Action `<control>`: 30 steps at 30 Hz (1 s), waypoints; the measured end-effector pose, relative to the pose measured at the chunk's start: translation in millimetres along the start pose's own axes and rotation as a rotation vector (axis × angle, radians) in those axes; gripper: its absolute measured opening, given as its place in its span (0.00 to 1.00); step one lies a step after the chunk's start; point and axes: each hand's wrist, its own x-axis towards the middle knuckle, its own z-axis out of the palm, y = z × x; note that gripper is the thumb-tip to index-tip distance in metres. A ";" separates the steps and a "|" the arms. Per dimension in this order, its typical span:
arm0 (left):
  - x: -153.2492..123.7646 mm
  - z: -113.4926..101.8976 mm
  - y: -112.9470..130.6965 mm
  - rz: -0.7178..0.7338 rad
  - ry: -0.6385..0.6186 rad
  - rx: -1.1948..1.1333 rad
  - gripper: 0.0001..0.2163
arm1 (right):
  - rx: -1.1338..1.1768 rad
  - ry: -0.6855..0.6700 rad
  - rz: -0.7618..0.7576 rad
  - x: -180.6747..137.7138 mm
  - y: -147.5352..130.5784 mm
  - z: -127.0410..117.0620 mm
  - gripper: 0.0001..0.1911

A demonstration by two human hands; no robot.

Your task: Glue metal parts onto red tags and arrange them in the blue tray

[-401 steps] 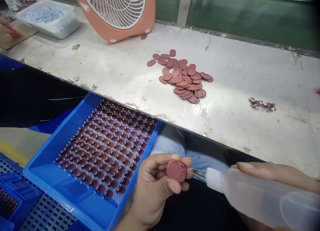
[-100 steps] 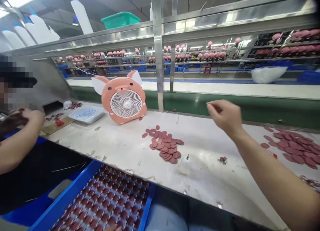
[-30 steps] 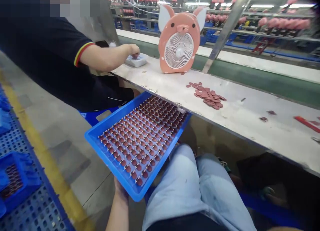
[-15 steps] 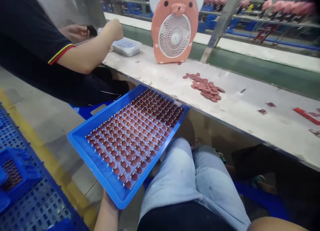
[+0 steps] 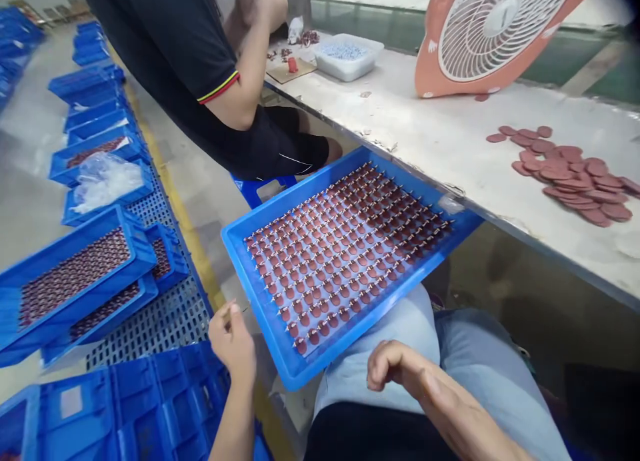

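Just left of the blue tray, the left hand hangs loosely curled, grasping nothing I can see. The right hand, half-bent, fingers and thumb apart, hovers over the lap. Rows of reddish-brown pieces fill the tray, its far-right end under the tabletop.

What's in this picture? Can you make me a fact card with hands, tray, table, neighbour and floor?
Left hand: fingers curled, beside the blue tray, apart from it
Right hand: above the lap, nothing seen in it
Blue tray: small dark-red parts in neat rows
Worktable: holds an orange fan, a pile of flat reddish pieces and a white basket of tiny bits
Neighbour: a person in a dark sleeve with yellow and red trim
Floor: blue crates, some holding parts
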 end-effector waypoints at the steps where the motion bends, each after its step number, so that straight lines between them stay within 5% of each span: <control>1: 0.8 -3.9 7.4 0.075 -0.015 0.040 0.18 | -0.017 -0.009 0.005 4.8 4.6 -1.0 0.26; 5: 2.3 2.4 43.9 0.386 -0.290 0.182 0.09 | -0.207 0.049 0.013 1.1 16.0 -9.2 0.16; 9: 8.3 21.6 65.0 0.502 -0.424 0.352 0.08 | -0.293 0.080 0.003 -10.3 21.3 -16.6 0.13; 30: 19.1 48.5 70.8 0.575 -0.505 0.671 0.08 | -0.270 0.154 0.035 -19.1 29.7 -28.8 0.15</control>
